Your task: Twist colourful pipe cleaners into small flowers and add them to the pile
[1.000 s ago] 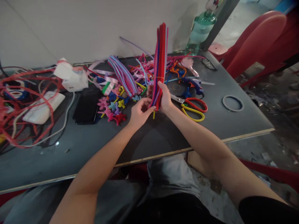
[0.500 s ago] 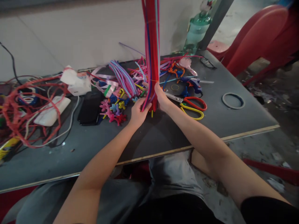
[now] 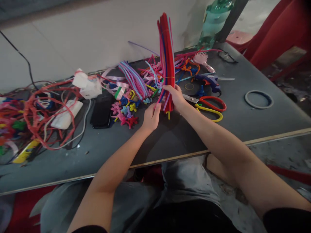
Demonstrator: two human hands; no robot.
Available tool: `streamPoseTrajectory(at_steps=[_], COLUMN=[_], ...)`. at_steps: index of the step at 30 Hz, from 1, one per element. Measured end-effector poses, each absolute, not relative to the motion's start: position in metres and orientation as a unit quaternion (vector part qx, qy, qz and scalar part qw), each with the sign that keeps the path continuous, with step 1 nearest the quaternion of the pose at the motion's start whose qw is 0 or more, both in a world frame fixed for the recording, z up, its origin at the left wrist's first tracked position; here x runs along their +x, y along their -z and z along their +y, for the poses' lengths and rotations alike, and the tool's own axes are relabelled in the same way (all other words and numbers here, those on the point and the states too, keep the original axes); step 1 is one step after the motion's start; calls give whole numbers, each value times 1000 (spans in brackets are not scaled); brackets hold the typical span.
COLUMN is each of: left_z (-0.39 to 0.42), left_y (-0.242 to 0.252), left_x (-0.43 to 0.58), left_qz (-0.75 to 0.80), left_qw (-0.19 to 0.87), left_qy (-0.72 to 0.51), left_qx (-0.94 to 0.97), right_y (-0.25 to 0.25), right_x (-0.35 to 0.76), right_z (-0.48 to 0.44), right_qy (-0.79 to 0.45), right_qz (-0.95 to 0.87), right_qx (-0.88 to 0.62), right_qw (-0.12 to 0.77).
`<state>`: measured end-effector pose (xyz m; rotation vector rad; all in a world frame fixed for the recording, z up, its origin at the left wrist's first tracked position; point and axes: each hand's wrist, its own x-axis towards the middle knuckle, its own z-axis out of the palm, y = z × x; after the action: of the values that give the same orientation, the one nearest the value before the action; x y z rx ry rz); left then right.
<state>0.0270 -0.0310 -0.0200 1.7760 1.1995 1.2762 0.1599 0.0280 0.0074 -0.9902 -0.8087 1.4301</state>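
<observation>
An upright bundle of pipe cleaners [image 3: 167,51], mostly red with some pink, blue and light blue, stands above the tabletop, banded near its lower part. My right hand [image 3: 177,97] is closed round the bundle's lower part. My left hand [image 3: 152,117] pinches the lower ends of a few pink and blue pipe cleaners at the bundle's left side. Close to my left hand lie small pipe-cleaner flowers [image 3: 123,116] in pink, yellow, blue and red. To the right of my right hand are scissors [image 3: 211,105] with red and yellow handles.
A lilac and light-blue pipe-cleaner bundle [image 3: 133,79] lies behind my hands. Rightward are a glue gun [image 3: 210,81], a pink hairbrush [image 3: 202,61] and a grey ring [image 3: 259,99]. A phone [image 3: 101,111] and tangled red cord [image 3: 31,111] lie left. A green bottle [image 3: 213,24] stands at the back.
The bundle has come down, so its top now shows. My left hand has drawn slightly away from it, holding a few pipe-cleaner ends. The camera view has shifted left.
</observation>
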Motion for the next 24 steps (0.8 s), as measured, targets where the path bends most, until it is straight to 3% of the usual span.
streamPoseTrajectory(at_steps=[5,15,20,24], left_z=[-27,-37,-35,-32], left_y=[31,13,16,18], left_x=[27,26,25,23], left_qz=[442,418,428,464], left_qw=[394,321,348,292], left_qy=[-498,-431,-459,-467], left_qx=[634,732,697,694], right_y=[-10,-13,-13,-12], right_x=[160,161,162,162], right_z=[25,21,19,20], right_qy=[-579,-600,-599,-613], right_qz=[-372,-389,-400,-386], right_qx=[-434,-417,-405,-409], right_qw=[581,561,564,554])
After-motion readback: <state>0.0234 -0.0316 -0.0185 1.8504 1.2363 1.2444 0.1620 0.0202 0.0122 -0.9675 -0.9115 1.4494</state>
